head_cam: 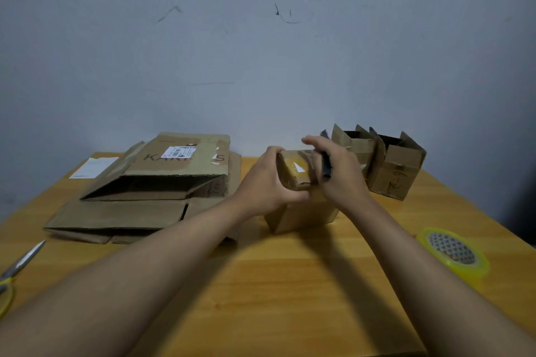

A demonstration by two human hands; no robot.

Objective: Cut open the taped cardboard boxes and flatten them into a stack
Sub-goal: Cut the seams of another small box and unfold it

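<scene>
A small taped cardboard box (298, 174) stands on the wooden table (290, 284) at centre, its top sealed with shiny clear tape. My left hand (269, 182) grips the box's left side and top edge. On the box's right, my right hand (339, 177) holds a black knife (326, 164), with the handle pointing down along the box's right edge. A stack of flattened boxes (150, 191) lies to the left, the top one with a white label. Two opened boxes (388, 165) with raised flaps stand at the back right.
A roll of yellowish clear tape (454, 253) lies at the right near the table edge. Scissors (20, 266) with yellow handles lie at the left edge. A white paper (92, 166) sits at the back left. A grey wall stands close behind the table.
</scene>
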